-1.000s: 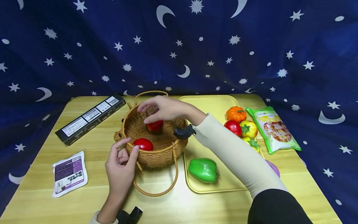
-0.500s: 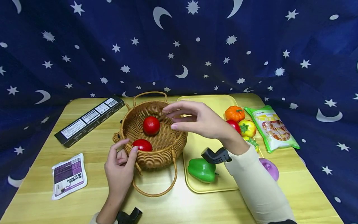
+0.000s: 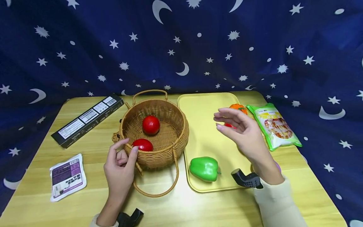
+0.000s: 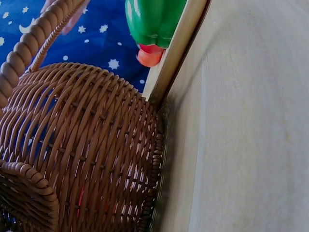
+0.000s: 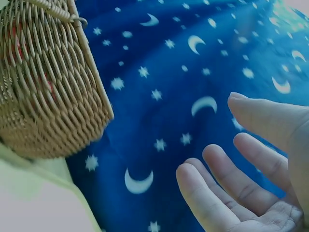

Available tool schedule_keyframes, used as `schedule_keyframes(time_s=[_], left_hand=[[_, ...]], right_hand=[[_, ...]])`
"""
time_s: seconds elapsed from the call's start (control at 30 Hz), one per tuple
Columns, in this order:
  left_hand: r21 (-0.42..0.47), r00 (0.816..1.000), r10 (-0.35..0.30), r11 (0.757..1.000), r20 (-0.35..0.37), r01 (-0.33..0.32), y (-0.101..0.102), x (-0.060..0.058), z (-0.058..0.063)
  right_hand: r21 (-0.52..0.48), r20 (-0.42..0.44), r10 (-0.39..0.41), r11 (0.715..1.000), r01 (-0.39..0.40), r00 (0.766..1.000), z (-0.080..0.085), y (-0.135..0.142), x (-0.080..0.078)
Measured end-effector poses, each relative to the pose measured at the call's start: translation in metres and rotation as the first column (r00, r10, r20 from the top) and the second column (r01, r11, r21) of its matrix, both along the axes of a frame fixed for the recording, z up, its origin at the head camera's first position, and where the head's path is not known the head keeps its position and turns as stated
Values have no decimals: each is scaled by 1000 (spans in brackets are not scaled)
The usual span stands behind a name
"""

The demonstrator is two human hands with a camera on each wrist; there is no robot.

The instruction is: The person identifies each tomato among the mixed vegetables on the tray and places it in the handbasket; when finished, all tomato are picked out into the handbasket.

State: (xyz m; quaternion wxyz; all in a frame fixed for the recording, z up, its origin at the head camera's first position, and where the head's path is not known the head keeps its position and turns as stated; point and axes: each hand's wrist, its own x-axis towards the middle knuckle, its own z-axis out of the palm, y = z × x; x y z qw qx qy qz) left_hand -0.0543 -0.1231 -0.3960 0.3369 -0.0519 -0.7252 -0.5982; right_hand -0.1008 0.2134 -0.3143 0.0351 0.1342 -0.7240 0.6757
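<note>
In the head view, my left hand (image 3: 120, 168) is at the near-left rim of a round wicker basket (image 3: 160, 159), holding it with thumb and index finger while the other fingers curl in. A round red toy fruit (image 3: 151, 125) lies inside, with an oblong red one (image 3: 142, 144) near the thumb tip. My right hand (image 3: 245, 134) hovers over the right side of the yellow tray (image 3: 201, 110), fingers spread and holding nothing. Beneath it show an orange toy pumpkin (image 3: 237, 107) and part of a red fruit (image 3: 230, 125); other toys there are hidden. A green bell pepper (image 3: 204, 169) lies at the tray's front.
A green-and-white food bag (image 3: 275, 126) lies at the tray's right. Left of the basket are a long black box (image 3: 89, 119) and a purple-and-white packet (image 3: 68, 177). The basket's handle (image 3: 155, 196) loops down in front. A starry blue cloth (image 3: 181, 47) hangs behind the table.
My right hand has drawn back from above the basket, moving right to over the tray's toys. The round red fruit now shows fully in the basket. My left hand stays at the rim.
</note>
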Motion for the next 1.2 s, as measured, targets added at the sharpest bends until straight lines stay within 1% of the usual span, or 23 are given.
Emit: schedule_keyframes(time_s=[0.13,0.27,0.33,0.4,0.47,0.57,0.63,0.67,0.7,0.77,0.83,0.9,0.97,1.0,1.07,1.1,1.2], left_hand=[[-2,1000,-10,1000,4,10,1,1,5],[-50,1000,1,999,26,0,2,3,11],[-80,999,13,997,35,-10,2,3,11],[-95,999,20,995,37,-17,0,1,7],[-84,998,22,996,51,-18,-2,-1,0],[-51,997,14,999,75,-10,-5,-5,-11],[-31,996,10,999,87,-7,-7,-6,-15],[-25,996,10,1000,89,-7,-8,-5,-17],[-23,996,10,1000,87,-8,-8,-5,-18],[-21,997,12,1000,79,-11,-9,-5,-19],[-22,997,9,1000,72,-8,-9,-5,-19],[-23,998,4,1000,69,-3,-8,-6,-19],[-22,998,2,1000,67,0,-8,-6,-18],[-24,998,4,1000,64,-2,-8,-6,-17],[-24,998,8,1000,63,-7,-7,-5,-15],[-27,998,13,1000,62,-11,-7,-5,-15],[-35,998,23,999,64,-21,-7,-4,-12]], right_hand=[[-50,54,-93,994,95,994,-9,20,14],[-57,61,-165,984,168,984,-23,37,23],[-52,53,-214,975,217,975,-30,45,25],[-37,62,-283,958,286,957,-36,51,27],[-13,89,-372,927,374,924,-41,55,27],[7,137,-499,864,503,855,-50,57,24],[43,144,-572,819,572,808,-57,56,21],[77,133,-604,797,599,786,-61,55,20],[111,118,-628,778,618,769,-64,55,19],[203,61,-662,741,641,747,-68,55,17],[309,-6,-686,690,654,727,-71,56,16],[417,-75,-690,634,651,720,-73,59,17],[513,-131,-683,573,639,719,-73,62,17],[553,-146,-677,548,627,721,-74,63,17],[625,-158,-658,510,591,736,-75,65,17],[650,-158,-649,499,573,744,-76,66,17],[691,-149,-626,488,534,765,-78,67,16]])
